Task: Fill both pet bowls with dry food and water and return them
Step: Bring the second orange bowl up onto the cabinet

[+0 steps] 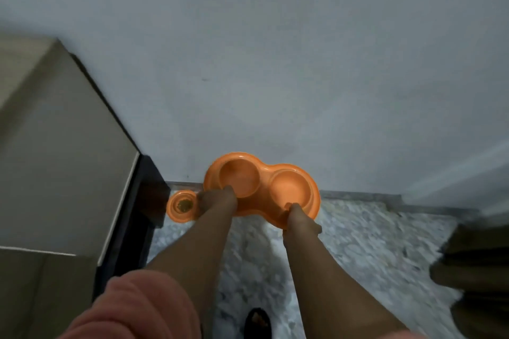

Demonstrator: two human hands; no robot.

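An orange double pet bowl [261, 170] with two round wells is held above the floor near the wall. Both wells look empty. My left hand [217, 198] grips its near left rim. My right hand [300, 217] grips the near right rim. A small orange single bowl [176, 212] stands on the floor to the left, beside the cabinet, with a little brown dry food [184, 204] in its middle.
A beige cabinet [55, 146] with a dark side panel fills the left. A pale wall [275, 63] rises straight ahead above a grey skirting strip. The floor [358, 242] is speckled grey stone. A dark wooden object [479, 270] sits at the right edge. My foot [257, 322] shows below.
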